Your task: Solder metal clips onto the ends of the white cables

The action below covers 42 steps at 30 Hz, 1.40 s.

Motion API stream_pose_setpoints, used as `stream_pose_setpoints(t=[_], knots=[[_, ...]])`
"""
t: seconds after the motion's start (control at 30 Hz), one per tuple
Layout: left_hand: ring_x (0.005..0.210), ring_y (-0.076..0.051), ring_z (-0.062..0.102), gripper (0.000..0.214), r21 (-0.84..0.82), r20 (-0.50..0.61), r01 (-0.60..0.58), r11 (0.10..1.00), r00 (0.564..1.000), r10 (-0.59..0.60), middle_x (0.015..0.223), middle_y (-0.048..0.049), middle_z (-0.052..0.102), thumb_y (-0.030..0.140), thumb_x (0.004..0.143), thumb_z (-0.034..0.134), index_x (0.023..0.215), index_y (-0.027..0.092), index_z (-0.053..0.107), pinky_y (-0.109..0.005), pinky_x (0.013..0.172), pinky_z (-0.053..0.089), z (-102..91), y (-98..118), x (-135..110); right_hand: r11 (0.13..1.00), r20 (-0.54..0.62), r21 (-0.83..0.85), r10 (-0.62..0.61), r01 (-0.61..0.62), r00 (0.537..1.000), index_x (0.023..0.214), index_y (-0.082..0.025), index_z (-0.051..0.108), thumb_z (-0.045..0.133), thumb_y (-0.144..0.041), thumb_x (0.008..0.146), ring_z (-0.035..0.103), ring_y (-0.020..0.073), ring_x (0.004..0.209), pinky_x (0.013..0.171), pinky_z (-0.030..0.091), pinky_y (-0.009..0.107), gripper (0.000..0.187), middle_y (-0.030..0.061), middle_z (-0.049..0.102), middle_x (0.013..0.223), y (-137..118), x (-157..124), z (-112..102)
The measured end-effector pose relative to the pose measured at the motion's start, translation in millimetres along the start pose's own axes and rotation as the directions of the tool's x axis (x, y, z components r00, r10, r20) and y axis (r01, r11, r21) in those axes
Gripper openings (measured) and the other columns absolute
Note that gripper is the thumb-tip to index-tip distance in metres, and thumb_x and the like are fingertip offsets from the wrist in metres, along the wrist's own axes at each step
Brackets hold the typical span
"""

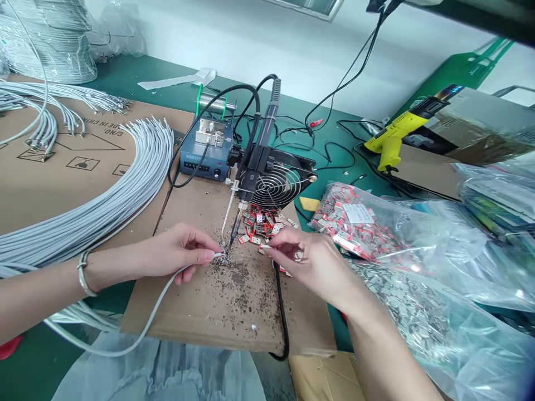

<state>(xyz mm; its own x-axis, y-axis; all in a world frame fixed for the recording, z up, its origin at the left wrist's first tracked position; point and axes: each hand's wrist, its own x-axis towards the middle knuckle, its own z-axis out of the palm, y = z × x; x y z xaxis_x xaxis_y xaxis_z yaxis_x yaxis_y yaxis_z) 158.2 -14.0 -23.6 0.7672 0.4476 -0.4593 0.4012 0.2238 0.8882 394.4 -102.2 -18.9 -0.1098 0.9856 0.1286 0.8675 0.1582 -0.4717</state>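
My left hand (184, 252) pinches the end of a grey cable (155, 309), holding its stripped tip under the point of a mounted soldering iron (251, 167). My right hand (307, 257) pinches a small connector part (264, 247) just right of the iron's tip, a short way from the cable end. Both hands rest over a cardboard sheet (217, 301) speckled with solder bits. A pile of small red and silver connectors (261, 221) lies behind my right hand.
A bundle of grey cables (104, 206) curves across the left. Behind the iron stand a blue soldering station (204, 153) and a black fan (278, 181). Plastic bags of parts (359, 220) fill the right. A yellow glue gun (397, 136) lies at the back right.
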Motion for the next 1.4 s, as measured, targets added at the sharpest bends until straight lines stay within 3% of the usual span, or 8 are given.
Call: stream_pose_setpoints(t=[0.1,0.27,0.33,0.5,0.7,0.83,1.0,1.4], knots=[[0.035,-0.007,0.045,0.024,0.021,-0.03,-0.01,1.0,0.999,0.011,0.042,0.0072,0.048,0.028,0.081,0.056,0.096,0.012,0.063,-0.015,0.034,0.038,2.4,-4,1,0.974,0.082,0.227,-0.023,0.004,0.996,0.08,-0.02,0.063,0.059,-0.019,0.078,0.058,0.0116,0.051,0.047,0.045,0.023,0.005,-0.001,0.065,0.063,-14,0,8],[0.034,-0.007,0.044,0.026,0.03,-0.059,0.007,1.0,0.998,-0.006,0.04,0.0075,0.048,0.028,0.08,0.056,0.099,0.011,0.063,-0.015,0.033,0.037,2.9,-7,4,0.928,0.172,0.367,0.0,-0.064,0.985,0.083,-0.02,0.066,0.058,-0.018,0.08,0.057,0.0109,0.051,0.046,0.046,0.022,0.009,-0.0009,0.064,0.062,-26,6,26],[0.033,-0.007,0.044,0.026,0.015,-0.065,0.018,1.0,0.998,-0.017,0.039,0.0075,0.049,0.027,0.08,0.056,0.099,0.011,0.064,-0.014,0.033,0.037,2.9,-7,4,0.833,0.198,0.53,0.06,-0.159,0.978,0.08,-0.018,0.064,0.057,-0.019,0.08,0.056,0.0095,0.048,0.043,0.046,0.02,0.007,-0.0019,0.06,0.059,-27,8,33],[0.033,-0.007,0.045,0.025,-0.014,-0.072,0.051,0.999,0.996,-0.051,0.039,0.0071,0.051,0.027,0.08,0.057,0.099,0.012,0.065,-0.013,0.033,0.038,4.1,-3,3,0.414,0.307,0.838,0.184,-0.357,0.934,0.075,-0.016,0.064,0.069,-0.021,0.071,0.062,0.0092,0.053,0.053,0.054,0.021,0.008,-0.0015,0.063,0.061,-26,9,43],[0.036,-0.008,0.048,0.027,-0.029,-0.08,0.073,0.997,0.994,-0.075,0.042,0.0061,0.052,0.028,0.079,0.058,0.099,0.012,0.065,-0.014,0.034,0.037,4.4,-3,3,0.229,0.393,0.855,0.303,-0.466,0.868,0.076,-0.014,0.066,0.075,-0.023,0.065,0.066,0.0089,0.054,0.055,0.057,0.018,0.017,-0.0005,0.068,0.063,-30,10,44],[0.037,-0.008,0.048,0.028,0.002,-0.043,0.072,0.997,0.997,-0.071,0.043,0.0055,0.051,0.03,0.081,0.055,0.1,0.012,0.065,-0.015,0.035,0.037,3.5,-2,3,0.12,0.449,0.857,0.303,-0.501,0.841,0.078,-0.014,0.066,0.078,-0.025,0.062,0.068,0.0097,0.058,0.058,0.057,0.017,0.023,0.0009,0.07,0.066,-32,10,45],[0.039,-0.007,0.049,0.029,0.035,-0.029,0.055,0.998,0.998,-0.054,0.053,0.0033,0.053,0.029,0.082,0.052,0.103,0.012,0.064,-0.016,0.038,0.038,3.7,-1,5,0.06,0.482,0.855,0.278,-0.516,0.831,0.079,-0.014,0.065,0.078,-0.026,0.062,0.068,0.0097,0.057,0.056,0.057,0.016,0.024,0.0014,0.072,0.067,-33,11,42],[0.039,-0.007,0.048,0.026,0.034,-0.054,0.058,0.998,0.997,-0.056,0.054,0.0035,0.053,0.031,0.082,0.053,0.097,0.013,0.064,-0.016,0.038,0.038,4.8,2,3,0.067,0.446,0.872,0.302,-0.485,0.843,0.078,-0.014,0.067,0.078,-0.026,0.062,0.064,0.0078,0.049,0.049,0.054,0.016,0.023,0.0015,0.071,0.063,-34,10,43]])
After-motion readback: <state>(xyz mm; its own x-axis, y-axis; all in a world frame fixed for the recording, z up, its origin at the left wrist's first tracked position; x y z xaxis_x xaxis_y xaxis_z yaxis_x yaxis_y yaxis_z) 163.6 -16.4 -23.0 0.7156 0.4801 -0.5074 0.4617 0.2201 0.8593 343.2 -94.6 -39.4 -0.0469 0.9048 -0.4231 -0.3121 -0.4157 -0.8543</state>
